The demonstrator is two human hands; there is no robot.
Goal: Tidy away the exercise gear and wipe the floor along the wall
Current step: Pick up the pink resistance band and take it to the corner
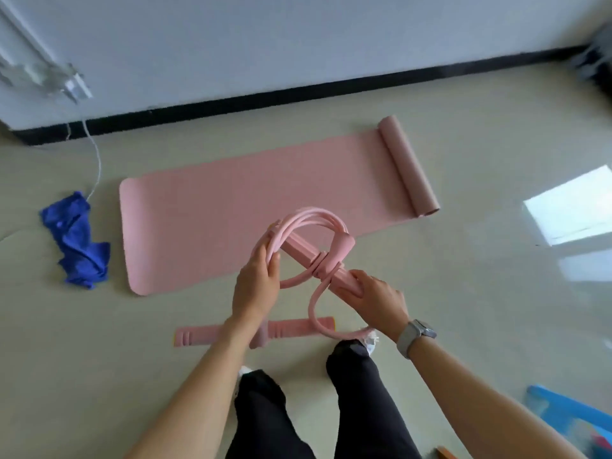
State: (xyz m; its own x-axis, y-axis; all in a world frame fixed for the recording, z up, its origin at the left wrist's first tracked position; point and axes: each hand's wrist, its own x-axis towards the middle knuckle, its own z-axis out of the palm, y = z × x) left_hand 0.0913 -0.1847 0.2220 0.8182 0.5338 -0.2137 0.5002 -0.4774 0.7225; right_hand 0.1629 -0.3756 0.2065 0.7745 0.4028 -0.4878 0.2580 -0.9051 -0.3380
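— What's closest to the lens on your feed?

— My own two forearms and the black trouser legs under them. Past those, my left hand is curled round a bundle of pink elastic tubes, and my right hand, the one with the wristwatch, is gripping the upper handle bar at its near end.

— So neither hand is free?

— Neither. Both are closed on the pedal puller, held above the floor.

— Which way does that bar run?

— On a diagonal, from my right hand up and away to the left, passing behind the looped tubes. The tubes are knotted round its middle, between my two hands, so I judge the next wrap has to go over the bar from the left-hand side. A loose loop hangs down toward my right shoe.

— And the other bar?

— The lower foot bar lies flat on the floor, running left to right just beyond my feet, partly hidden by my left wrist.

— Count the gear for me.

— One puller with two bars, one pink yoga mat lying lengthwise along the wall, rolled only at its right end, and one blue cloth crumpled just left of the mat.

— Wiping begun?

— I'd say not; the cloth lies untouched.
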